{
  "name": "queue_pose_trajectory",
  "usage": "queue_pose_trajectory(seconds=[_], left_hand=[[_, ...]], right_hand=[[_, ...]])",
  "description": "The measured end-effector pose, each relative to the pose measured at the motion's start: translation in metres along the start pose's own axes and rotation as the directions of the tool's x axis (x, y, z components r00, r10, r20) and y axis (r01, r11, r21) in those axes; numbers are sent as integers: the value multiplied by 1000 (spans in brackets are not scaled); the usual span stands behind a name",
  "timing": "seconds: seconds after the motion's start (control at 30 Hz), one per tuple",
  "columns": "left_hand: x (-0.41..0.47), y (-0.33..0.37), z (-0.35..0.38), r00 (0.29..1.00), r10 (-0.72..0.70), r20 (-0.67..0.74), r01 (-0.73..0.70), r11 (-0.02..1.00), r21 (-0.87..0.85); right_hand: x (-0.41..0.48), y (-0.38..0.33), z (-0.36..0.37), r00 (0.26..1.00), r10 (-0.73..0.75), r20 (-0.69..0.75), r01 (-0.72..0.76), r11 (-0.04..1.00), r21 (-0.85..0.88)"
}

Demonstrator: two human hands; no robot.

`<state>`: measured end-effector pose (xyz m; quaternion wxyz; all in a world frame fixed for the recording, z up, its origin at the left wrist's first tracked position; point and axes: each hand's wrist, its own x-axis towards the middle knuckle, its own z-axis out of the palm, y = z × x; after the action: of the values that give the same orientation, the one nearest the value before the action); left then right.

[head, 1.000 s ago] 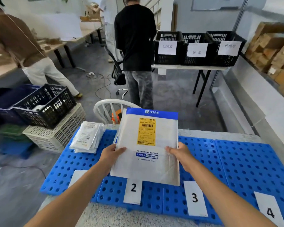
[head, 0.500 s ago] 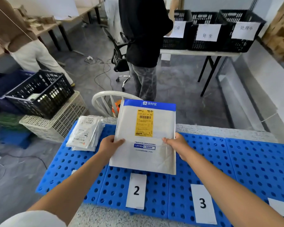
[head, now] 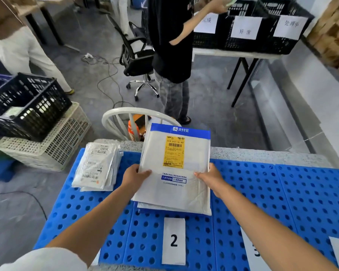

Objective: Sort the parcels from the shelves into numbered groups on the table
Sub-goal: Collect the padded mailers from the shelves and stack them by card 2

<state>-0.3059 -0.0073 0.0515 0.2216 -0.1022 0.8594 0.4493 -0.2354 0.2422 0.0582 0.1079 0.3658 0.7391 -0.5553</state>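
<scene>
A white padded envelope with a blue top band and a yellow label lies on other flat parcels above the number 2 card. My left hand grips its left edge, thumb on top. My right hand grips its right edge the same way. A stack of white plastic mailers lies to the left on the blue perforated mat. The number 3 card is partly hidden by my right arm.
A white chair back stands just behind the table. Black crate on a beige crate sits left on the floor. A person in black stands by a table of labelled black crates. Cardboard boxes fill the right shelf.
Both hands have lowered the envelope toward the mat above card 2, and it now lies flatter on the parcels beneath. The view has tilted downward and closer.
</scene>
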Motion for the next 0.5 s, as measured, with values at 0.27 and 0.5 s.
queue_pose_trajectory(seconds=[0.27, 0.5], left_hand=[[8, -17, 6, 997, -42, 72, 37, 997, 72], [12, -15, 3, 996, -39, 80, 22, 979, 202]], right_hand=[[3, 3, 2, 999, -8, -51, 6, 999, -39], [-4, 5, -4, 999, 31, 19, -26, 972, -234]])
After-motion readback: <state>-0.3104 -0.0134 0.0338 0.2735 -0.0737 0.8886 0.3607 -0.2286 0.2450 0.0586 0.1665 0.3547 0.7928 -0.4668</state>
